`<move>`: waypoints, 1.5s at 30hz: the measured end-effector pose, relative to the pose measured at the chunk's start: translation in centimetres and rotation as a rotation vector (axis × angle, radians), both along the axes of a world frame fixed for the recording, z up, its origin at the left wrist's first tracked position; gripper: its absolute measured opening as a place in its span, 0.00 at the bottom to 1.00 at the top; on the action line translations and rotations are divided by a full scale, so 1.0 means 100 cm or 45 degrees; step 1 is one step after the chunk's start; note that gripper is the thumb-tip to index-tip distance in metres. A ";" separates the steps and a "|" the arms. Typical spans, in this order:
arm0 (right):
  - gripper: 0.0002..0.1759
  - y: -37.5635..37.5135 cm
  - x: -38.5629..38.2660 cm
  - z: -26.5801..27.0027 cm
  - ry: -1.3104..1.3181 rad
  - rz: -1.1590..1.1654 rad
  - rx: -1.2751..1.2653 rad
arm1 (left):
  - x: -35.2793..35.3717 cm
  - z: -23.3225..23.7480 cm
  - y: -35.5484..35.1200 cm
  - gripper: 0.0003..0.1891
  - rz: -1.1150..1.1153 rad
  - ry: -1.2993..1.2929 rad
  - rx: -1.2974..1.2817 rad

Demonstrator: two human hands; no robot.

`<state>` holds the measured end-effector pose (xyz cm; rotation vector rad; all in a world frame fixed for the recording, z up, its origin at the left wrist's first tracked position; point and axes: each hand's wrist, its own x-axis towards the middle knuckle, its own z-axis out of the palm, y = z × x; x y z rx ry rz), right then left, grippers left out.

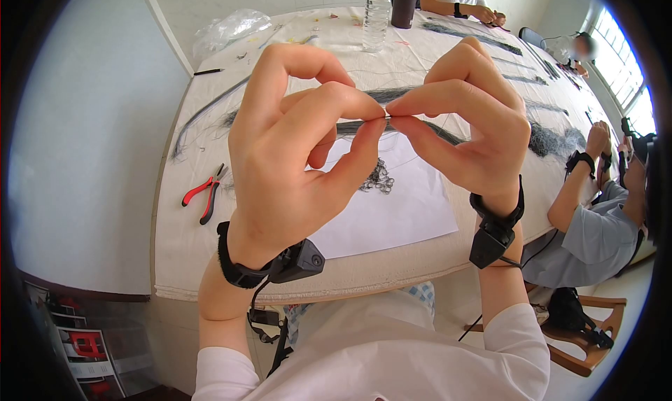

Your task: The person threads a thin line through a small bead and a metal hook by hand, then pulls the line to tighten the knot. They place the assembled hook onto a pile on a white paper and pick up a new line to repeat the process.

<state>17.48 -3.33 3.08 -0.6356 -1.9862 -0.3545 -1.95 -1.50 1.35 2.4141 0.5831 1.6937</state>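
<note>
My left hand (294, 142) and my right hand (469, 114) are raised in front of me, fingertips meeting. Between thumbs and forefingers they pinch a very small dark piece (387, 115), too tiny to make out. Below the hands a white sheet of paper (392, 212) lies on the table, with a little heap of small dark rings (378, 178) on it. A dark strand of hair (364, 127) stretches across the cloth just behind the fingers. Both wrists wear black straps with small devices.
Red-handled pliers (204, 191) lie to the left on the cloth-covered table (210, 261). More hair strands, a water bottle (376, 12), a dark tumbler (404, 3) and a plastic bag (227, 30) are farther back. Other people work at the right and far end.
</note>
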 end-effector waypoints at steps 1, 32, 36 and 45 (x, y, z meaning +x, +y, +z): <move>0.16 0.000 0.000 0.000 0.000 0.000 0.000 | 0.000 0.000 0.000 0.10 -0.003 -0.003 -0.008; 0.13 -0.001 -0.003 0.000 -0.020 0.019 -0.025 | 0.000 -0.002 -0.002 0.09 -0.048 -0.050 -0.050; 0.13 0.000 -0.003 0.000 -0.023 0.008 -0.006 | 0.000 -0.002 -0.001 0.09 -0.038 -0.053 -0.055; 0.13 -0.001 -0.002 0.000 -0.001 0.033 0.000 | 0.002 -0.002 -0.001 0.09 -0.019 -0.045 -0.047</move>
